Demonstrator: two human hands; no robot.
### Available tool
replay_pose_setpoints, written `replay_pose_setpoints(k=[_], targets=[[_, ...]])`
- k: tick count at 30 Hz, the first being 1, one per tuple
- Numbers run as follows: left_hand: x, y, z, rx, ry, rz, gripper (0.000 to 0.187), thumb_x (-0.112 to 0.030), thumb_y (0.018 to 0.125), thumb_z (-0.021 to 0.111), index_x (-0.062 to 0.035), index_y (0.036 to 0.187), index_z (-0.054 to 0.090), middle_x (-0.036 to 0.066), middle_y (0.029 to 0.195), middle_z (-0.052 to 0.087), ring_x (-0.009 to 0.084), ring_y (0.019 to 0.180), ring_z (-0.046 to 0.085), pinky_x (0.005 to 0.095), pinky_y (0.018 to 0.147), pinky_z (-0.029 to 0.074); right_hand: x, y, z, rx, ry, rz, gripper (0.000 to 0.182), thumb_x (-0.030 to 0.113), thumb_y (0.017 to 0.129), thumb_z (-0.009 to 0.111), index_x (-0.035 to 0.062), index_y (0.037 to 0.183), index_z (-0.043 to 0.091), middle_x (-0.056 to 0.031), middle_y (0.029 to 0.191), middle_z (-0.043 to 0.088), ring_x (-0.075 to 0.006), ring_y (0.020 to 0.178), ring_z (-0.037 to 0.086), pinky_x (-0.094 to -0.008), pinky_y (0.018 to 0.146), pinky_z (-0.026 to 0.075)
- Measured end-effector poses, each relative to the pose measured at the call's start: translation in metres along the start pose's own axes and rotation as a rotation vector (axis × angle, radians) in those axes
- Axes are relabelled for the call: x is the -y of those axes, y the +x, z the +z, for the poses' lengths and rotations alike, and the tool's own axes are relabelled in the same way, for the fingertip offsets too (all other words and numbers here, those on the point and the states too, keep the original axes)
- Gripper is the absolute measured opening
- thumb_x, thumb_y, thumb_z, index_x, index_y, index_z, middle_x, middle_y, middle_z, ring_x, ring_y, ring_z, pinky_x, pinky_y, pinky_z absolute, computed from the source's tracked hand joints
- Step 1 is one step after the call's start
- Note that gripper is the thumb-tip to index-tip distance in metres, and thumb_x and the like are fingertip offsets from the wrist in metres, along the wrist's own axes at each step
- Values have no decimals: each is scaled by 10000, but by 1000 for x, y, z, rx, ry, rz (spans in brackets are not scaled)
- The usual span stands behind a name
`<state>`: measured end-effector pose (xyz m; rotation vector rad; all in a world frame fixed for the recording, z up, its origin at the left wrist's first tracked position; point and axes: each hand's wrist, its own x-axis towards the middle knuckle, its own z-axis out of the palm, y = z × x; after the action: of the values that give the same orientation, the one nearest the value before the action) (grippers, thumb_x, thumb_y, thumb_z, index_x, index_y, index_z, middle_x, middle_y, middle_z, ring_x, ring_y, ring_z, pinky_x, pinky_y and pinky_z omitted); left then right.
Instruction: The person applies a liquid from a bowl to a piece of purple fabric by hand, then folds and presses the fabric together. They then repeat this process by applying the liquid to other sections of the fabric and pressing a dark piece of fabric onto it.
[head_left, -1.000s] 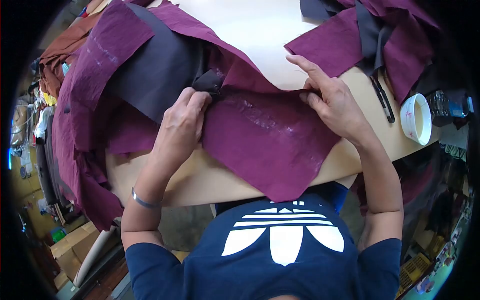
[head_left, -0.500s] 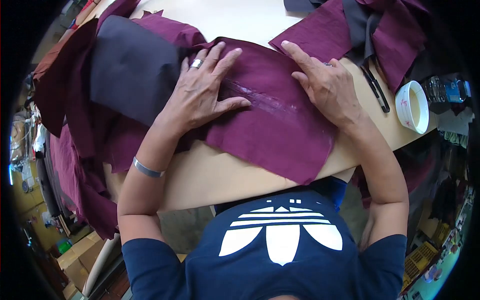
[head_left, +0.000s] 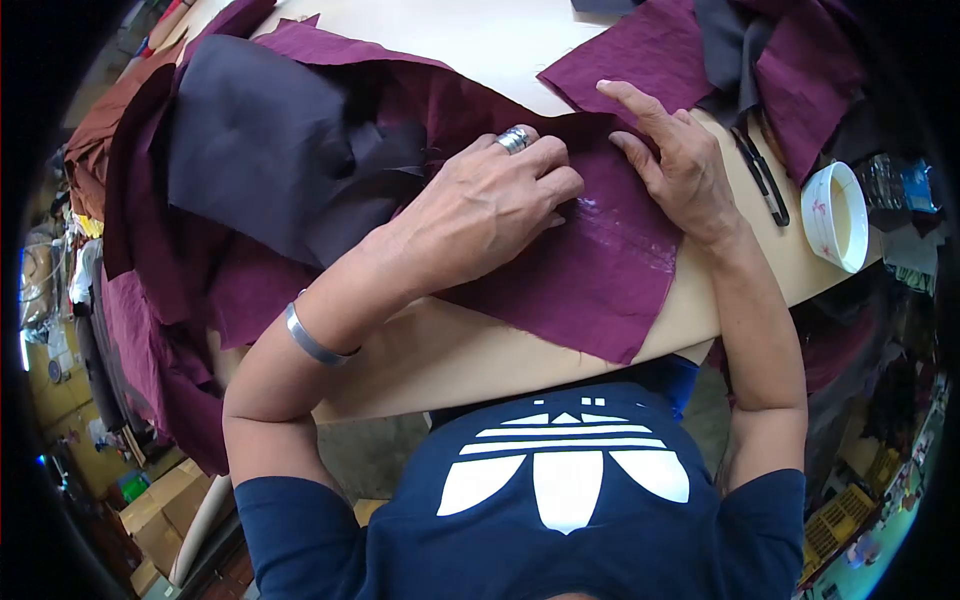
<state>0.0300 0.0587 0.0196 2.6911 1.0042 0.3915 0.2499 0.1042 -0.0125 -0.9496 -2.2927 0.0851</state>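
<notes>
A maroon fabric piece [head_left: 590, 290] lies on the table in front of me, with a shiny, wet-looking streak across it. My left hand [head_left: 490, 205], wearing a silver ring, is curled closed over the middle of this piece and appears to pinch a fold; its fingertips are partly hidden. At the piece's upper right edge is my right hand [head_left: 680, 170], index finger stretched out and thumb apart, the other fingers bent. The fabric's far edge is raised in a dark fold between the hands. A dark grey fabric panel [head_left: 260, 150] lies left of my left hand.
On the right of the table [head_left: 400, 370] stand a white bowl [head_left: 822, 215] of pale liquid and a black pen [head_left: 765, 180]. More maroon fabric [head_left: 640, 55] lies at the back right. A clear plastic bottle [head_left: 890, 180] is beyond the bowl.
My left hand has gone from flat and spread to curled, and moved right across the maroon piece. The fabric's far part is now folded up. My right hand has shifted slightly right.
</notes>
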Motion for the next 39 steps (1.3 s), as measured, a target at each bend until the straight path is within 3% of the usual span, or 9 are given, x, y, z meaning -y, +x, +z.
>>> replay_pose_setpoints(k=[10,16,23,29,33,39], targets=[[6,21,-15,251,-182,-57,176,-59,745,659,-46,865,530,88,878,542,277,858,536,381,765,436,0,-1,2,-8,87,47,411,129,806,649,160,1204,552,-43,863,663,-201,577,573,-316,654,443],[1,21,-2,120,-272,52,143,-55,759,643,-39,854,537,97,850,538,290,856,537,383,743,448,-3,-1,2,25,59,61,408,123,803,648,161,1199,556,-30,861,670,-190,597,591,-316,654,444],[-3,27,1,197,-291,8,90,-45,795,599,-45,881,570,98,860,540,291,845,540,388,736,451,-1,-1,2,2,64,43,400,116,811,633,172,1198,554,-27,949,671,-195,641,610,-318,654,449],[-20,24,11,90,-236,45,105,-42,813,575,-64,915,560,96,884,533,293,846,541,395,741,450,-4,-2,3,21,36,22,402,113,819,623,156,1211,540,-24,975,669,-210,681,618,-318,662,455],[-18,24,20,66,-267,53,111,-61,819,573,-73,928,560,87,909,523,270,831,537,383,694,423,-4,-2,2,35,32,11,407,111,822,620,151,1217,532,-36,982,670,-209,727,635,-322,668,462],[-25,25,11,109,-144,99,105,-101,828,575,-106,932,590,63,853,510,235,821,522,359,730,376,-6,-4,6,19,4,-30,418,110,824,617,152,1228,518,-43,1022,667,-208,791,651,-335,679,472]])
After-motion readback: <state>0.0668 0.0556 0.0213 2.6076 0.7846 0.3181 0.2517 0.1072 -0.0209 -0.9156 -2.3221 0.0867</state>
